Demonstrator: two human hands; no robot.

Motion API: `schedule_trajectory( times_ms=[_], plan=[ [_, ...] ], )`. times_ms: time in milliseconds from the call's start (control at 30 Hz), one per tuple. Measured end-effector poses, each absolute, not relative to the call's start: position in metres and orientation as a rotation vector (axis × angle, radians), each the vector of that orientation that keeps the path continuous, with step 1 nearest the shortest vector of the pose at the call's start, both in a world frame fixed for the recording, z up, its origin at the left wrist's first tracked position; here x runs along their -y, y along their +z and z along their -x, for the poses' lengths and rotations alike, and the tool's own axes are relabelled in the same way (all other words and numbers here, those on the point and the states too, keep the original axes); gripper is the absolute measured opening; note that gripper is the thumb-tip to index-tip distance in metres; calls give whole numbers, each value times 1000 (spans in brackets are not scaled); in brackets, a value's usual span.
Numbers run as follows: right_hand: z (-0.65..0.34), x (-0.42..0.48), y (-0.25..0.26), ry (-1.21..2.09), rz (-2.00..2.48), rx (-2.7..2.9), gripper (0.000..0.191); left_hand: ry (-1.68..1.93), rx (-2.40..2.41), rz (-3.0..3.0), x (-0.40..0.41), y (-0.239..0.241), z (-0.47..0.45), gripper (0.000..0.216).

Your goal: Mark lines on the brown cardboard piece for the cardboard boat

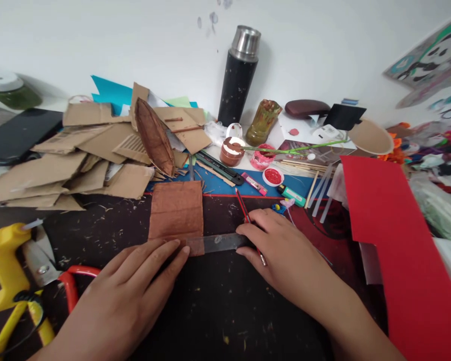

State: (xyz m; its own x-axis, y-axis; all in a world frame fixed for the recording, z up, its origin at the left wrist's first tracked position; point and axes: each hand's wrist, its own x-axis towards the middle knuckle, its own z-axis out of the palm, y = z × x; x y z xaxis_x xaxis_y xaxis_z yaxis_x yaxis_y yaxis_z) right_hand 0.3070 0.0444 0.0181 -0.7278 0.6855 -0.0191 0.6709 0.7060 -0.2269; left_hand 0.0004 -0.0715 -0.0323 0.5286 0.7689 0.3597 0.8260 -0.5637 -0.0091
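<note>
A square piece of brown-painted cardboard (pixel 176 208) lies on the dark table in front of me. Across its near edge runs a clear plastic ruler (pixel 220 243). My left hand (pixel 135 286) has its fingers and thumb on the ruler's left part, pressing it against the cardboard. At the other end, my right hand (pixel 276 245) pinches the ruler between thumb and fingers. A red-and-black pencil (pixel 242 201) is also tucked among the right fingers, its tip pointing away from me. The ruler's left end is hidden under my left hand.
Cardboard scraps (pixel 60 165) and a brown boat-shaped piece (pixel 154 135) are at the back left. A yellow glue gun (pixel 5 265) and red-handled scissors (pixel 70 283) lie left. Behind are a cutter (pixel 220 168), paint pots (pixel 232 152) and a flask (pixel 237 80). Red card (pixel 391 225) lies right.
</note>
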Motion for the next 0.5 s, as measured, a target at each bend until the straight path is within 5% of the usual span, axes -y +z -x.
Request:
schedule_trajectory(
  times_ms=[500],
  plan=[
    [-306,-44,16,287,1123,2839,14,-492,1337,2570,69,-36,0,43]
  ],
)
